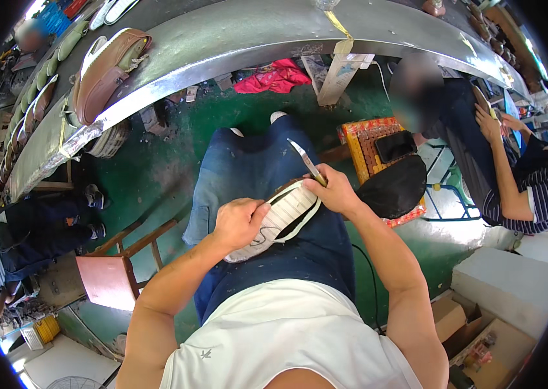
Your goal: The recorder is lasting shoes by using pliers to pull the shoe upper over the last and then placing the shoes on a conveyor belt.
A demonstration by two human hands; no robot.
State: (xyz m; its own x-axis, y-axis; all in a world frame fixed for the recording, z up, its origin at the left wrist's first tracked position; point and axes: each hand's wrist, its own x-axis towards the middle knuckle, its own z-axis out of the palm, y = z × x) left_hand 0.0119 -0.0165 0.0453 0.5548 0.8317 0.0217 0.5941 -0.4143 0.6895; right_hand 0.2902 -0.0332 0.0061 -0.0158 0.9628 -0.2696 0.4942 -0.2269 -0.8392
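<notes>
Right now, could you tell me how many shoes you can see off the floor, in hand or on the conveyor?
2: a white shoe held on the lap between the left hand and right hand, and a brown shoe on the metal conveyor. Others may be hidden.

Head-worn fisheye, steeply downward, close

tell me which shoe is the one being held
The white shoe on the person's lap, sole up, gripped by the left hand; the tan shoe lies untouched on the metal conveyor.
</notes>
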